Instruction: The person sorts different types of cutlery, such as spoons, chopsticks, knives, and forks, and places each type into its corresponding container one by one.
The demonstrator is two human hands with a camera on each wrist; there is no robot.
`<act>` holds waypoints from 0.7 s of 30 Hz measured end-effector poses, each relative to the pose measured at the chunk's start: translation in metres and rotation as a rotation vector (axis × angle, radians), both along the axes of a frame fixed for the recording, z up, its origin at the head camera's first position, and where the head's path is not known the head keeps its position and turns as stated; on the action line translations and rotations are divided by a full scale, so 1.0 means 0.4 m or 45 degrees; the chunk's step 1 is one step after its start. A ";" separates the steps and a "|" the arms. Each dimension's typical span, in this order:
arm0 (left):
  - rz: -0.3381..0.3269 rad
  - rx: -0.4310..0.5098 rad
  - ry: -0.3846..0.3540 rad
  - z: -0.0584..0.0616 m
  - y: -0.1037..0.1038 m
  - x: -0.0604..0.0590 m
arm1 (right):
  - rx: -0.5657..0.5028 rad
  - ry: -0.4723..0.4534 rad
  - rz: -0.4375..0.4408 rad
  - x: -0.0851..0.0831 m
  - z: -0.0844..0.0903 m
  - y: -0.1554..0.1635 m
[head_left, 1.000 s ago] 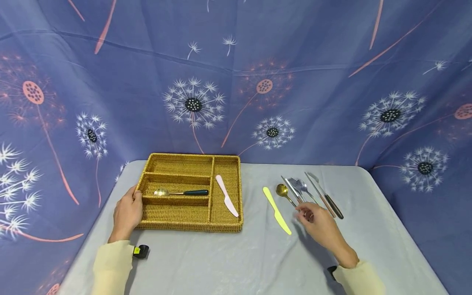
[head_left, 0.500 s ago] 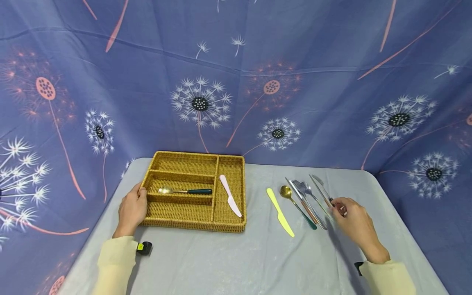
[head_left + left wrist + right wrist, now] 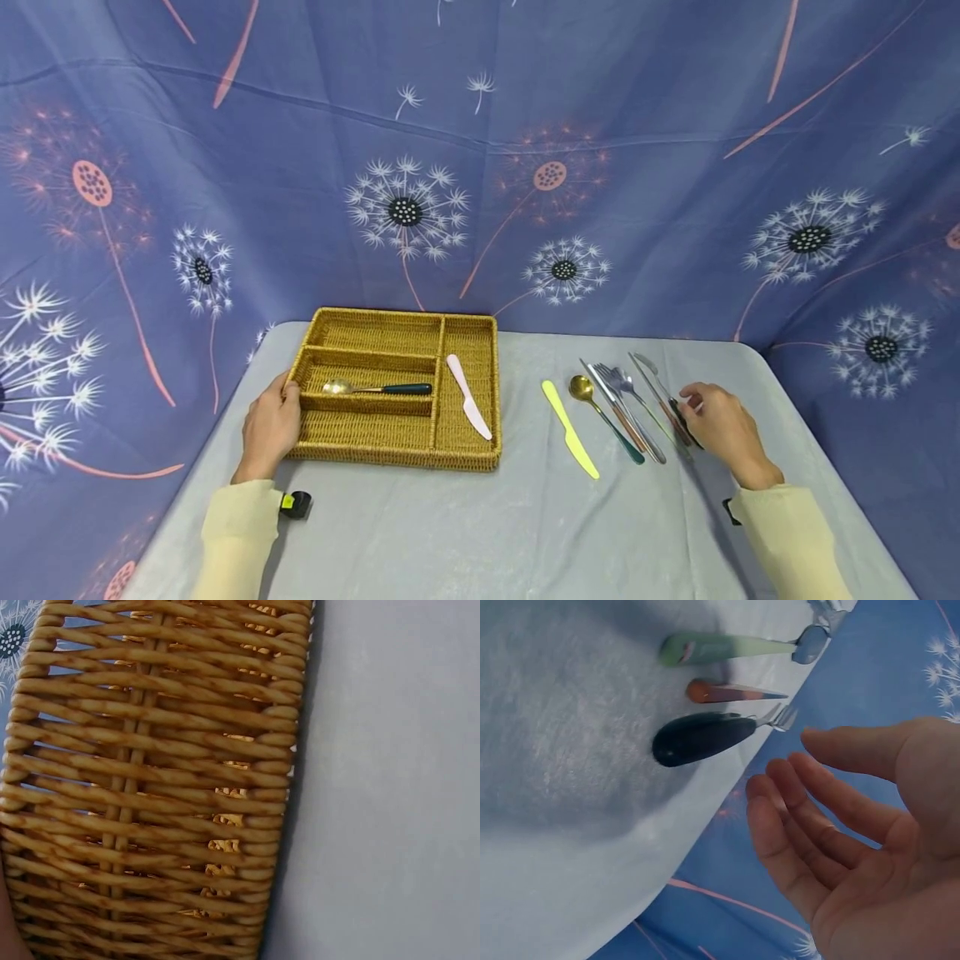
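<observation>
My left hand (image 3: 270, 425) grips the left side of a woven, divided cutlery tray (image 3: 360, 458); its wall (image 3: 165, 780) fills much of the left wrist view. A dark-handled spoon (image 3: 405, 389) lies in the tray's middle-left compartment, and a pink knife (image 3: 467, 396) in the right one. My right hand (image 3: 723, 425) hovers beside a black-handled piece of cutlery (image 3: 705, 739), whose head is unclear. In the right wrist view the fingers are loosely bent, thumb apart, holding nothing. Close by lie a brown-handled knife (image 3: 651, 387) and a silver spoon with a greenish handle (image 3: 621, 379).
Left of these are a fork (image 3: 602, 373), another brown-handled knife (image 3: 618, 412), a gold spoon with a green handle (image 3: 581, 387) and a yellow knife (image 3: 570, 429). A pale cloth (image 3: 420, 533) covers the table; a blue patterned curtain (image 3: 480, 200) hangs behind.
My right hand has moved right from above the middle cutlery handles to the black-handled piece at the far right. My left hand stays on the tray. The head view has shifted slightly.
</observation>
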State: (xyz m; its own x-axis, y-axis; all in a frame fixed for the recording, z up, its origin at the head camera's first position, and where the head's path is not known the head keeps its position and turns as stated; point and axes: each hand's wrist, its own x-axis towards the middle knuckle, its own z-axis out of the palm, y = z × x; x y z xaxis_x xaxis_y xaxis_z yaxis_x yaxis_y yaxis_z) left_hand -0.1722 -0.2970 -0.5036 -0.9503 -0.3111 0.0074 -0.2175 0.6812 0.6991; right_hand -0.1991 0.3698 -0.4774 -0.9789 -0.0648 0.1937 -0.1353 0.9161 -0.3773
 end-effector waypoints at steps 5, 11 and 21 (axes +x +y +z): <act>0.004 -0.002 0.002 -0.003 0.000 -0.001 | 0.021 -0.117 -0.011 -0.007 -0.017 0.017; -0.002 -0.005 0.002 -0.005 -0.002 -0.001 | 0.027 -0.162 -0.031 -0.004 -0.044 0.030; -0.006 0.003 0.004 -0.004 -0.005 -0.002 | 0.011 -0.167 -0.046 -0.008 -0.050 0.033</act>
State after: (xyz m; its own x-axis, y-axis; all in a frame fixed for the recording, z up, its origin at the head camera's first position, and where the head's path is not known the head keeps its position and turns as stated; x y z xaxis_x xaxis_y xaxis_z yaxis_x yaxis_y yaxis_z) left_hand -0.1729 -0.2990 -0.5054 -0.9518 -0.3065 0.0096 -0.2120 0.6803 0.7016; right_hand -0.2025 0.3831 -0.4974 -0.9975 -0.0302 0.0637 -0.0523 0.9228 -0.3817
